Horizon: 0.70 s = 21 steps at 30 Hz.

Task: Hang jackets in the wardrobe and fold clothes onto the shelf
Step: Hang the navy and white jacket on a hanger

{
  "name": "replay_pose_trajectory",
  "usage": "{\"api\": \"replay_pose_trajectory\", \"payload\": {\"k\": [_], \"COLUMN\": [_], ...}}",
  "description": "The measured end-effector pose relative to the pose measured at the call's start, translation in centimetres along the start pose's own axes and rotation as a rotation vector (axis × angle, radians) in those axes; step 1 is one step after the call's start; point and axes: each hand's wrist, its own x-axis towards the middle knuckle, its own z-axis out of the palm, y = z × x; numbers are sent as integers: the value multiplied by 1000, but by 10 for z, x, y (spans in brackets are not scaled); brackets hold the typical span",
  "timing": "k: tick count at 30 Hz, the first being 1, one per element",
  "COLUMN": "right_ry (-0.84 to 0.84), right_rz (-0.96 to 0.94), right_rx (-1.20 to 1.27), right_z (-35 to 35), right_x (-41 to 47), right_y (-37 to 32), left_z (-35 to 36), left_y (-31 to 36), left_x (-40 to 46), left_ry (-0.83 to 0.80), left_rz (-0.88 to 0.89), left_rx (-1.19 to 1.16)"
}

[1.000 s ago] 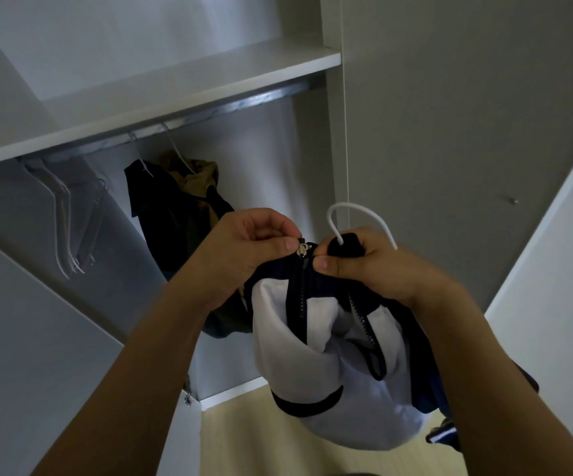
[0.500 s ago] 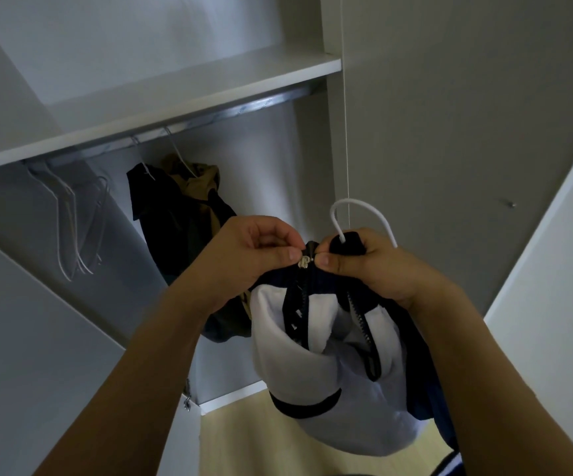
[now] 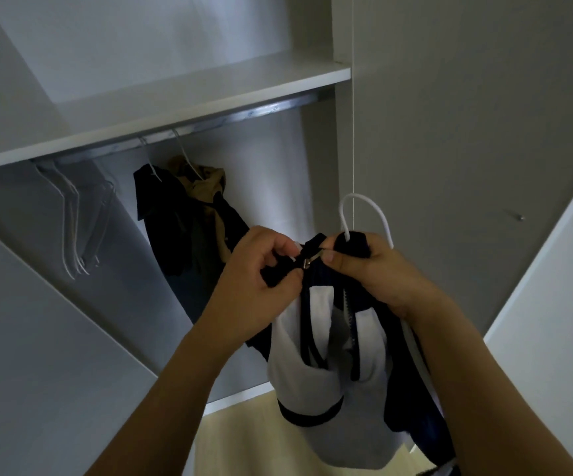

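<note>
- Head view looked up into a white wardrobe (image 3: 343, 139), with both bare arms reaching in from the bottom of the frame.
- A navy and white jacket (image 3: 316, 376) hung low and right of centre, bunched on a white hanger (image 3: 364, 211) whose hook stood up above the collar.
- Left hand (image 3: 261, 286), at the middle of the frame, had its fingers (image 3: 279, 247) curled and clamped on the dark collar edge beside the zip.
- Right hand (image 3: 377, 273), just to the right of it, gripped the collar at the base of the hook, thumb pressed near the metal zipper pull (image 3: 310, 262), which sat between the two hands.
- Whether either hand actually pinched the pull itself, I could not tell.
- Behind the hands, in the middle of the frame, a dark jacket (image 3: 168, 221) and a tan jacket (image 3: 206, 190) hung from the metal rail (image 3: 243, 115) under the shelf (image 3: 188, 108).
- Clear empty hangers (image 3: 75, 214) hung at the left of the rail.
- Pale wooden floor (image 3: 240, 438) showed at the bottom centre.
</note>
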Motion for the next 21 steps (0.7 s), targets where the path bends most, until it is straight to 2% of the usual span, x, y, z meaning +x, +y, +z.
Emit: {"api": "replay_pose_trajectory", "payload": {"k": [1, 4, 6, 11, 16, 21], "right_ry": [10, -3, -2, -22, 0, 5], "right_rz": [-9, -35, -32, -17, 14, 37], "right_rx": [-8, -36, -37, -52, -28, -43], "right_z": [0, 1, 3, 4, 7, 9], "right_x": [1, 3, 4, 4, 6, 9], "right_y": [0, 1, 2, 0, -2, 0], "left_z": [1, 6, 10, 16, 22, 12], "left_y": [1, 2, 1, 1, -2, -7], "left_x": [-2, -3, -2, 1, 4, 9], "left_ry": [19, -7, 35, 130, 171, 31], "left_rz": [10, -123, -180, -141, -244, -169], "left_rx": [18, -22, -51, 2, -82, -78]}}
